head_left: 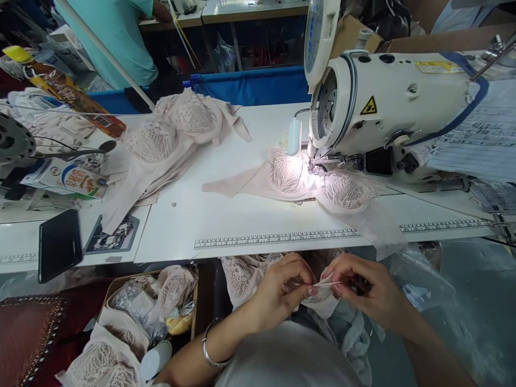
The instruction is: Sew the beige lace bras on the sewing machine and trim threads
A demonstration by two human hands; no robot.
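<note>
A dark phone [60, 242] is jutting past the near edge of the white table [237, 217], with a printed carton [66, 180] and a yellow-capped bottle [74, 99] showing beyond it. Farther back, a person in a teal shirt [110, 37] is facing away. Next, a pile of pale pink lace bras [177, 131] is lying on the tabletop, while below the table a box [196, 306] is holding lace pieces and plastic. The left hand [284, 287] is pinching a pale pink piece [327, 306] between thumb and fingers; this piece is hanging in front of the person, below the table edge. Above it, another bra [290, 172] is resting under the lit needle area. The right hand [360, 287] is pinching the same piece from the other side, and the sewing machine [399, 97] is standing behind, near a handwritten sheet [479, 134]
</note>
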